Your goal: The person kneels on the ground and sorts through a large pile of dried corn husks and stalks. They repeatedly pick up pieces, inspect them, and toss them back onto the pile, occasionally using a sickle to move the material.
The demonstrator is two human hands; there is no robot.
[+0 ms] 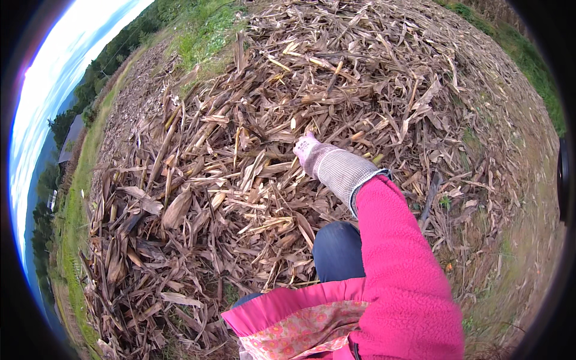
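My right hand (307, 145), in a pale pink patterned glove, reaches into a wide heap of dry corn stalks and husks (252, 180). Its fingers are partly hidden among the litter, so whether they grip anything does not show. A cut stalk piece with a pale end (293, 123) lies just beyond the fingertips. A checked sleeve cover (344, 173) goes over the wrist and forearm, above a pink fleece sleeve (400, 238). My left hand is out of view.
My knee (337, 252) in dark blue trousers and a pink floral apron (310, 324) are close to the heap's near side. Green grass (202, 40) grows beyond it at the upper left. A dark stick (432, 193) lies to the right of my forearm.
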